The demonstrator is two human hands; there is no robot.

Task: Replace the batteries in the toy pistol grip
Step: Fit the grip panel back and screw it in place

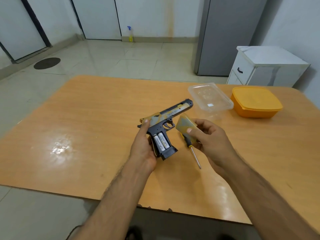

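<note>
Head view: left hand (143,149) gripped the light, rigid toy pistol (164,125); beside it, right hand (209,139) pinched the grip cover (186,125), best held by its edges.

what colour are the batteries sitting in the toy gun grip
White with dark lettering, two batteries side by side in the open grip; seen in the head view.
</note>
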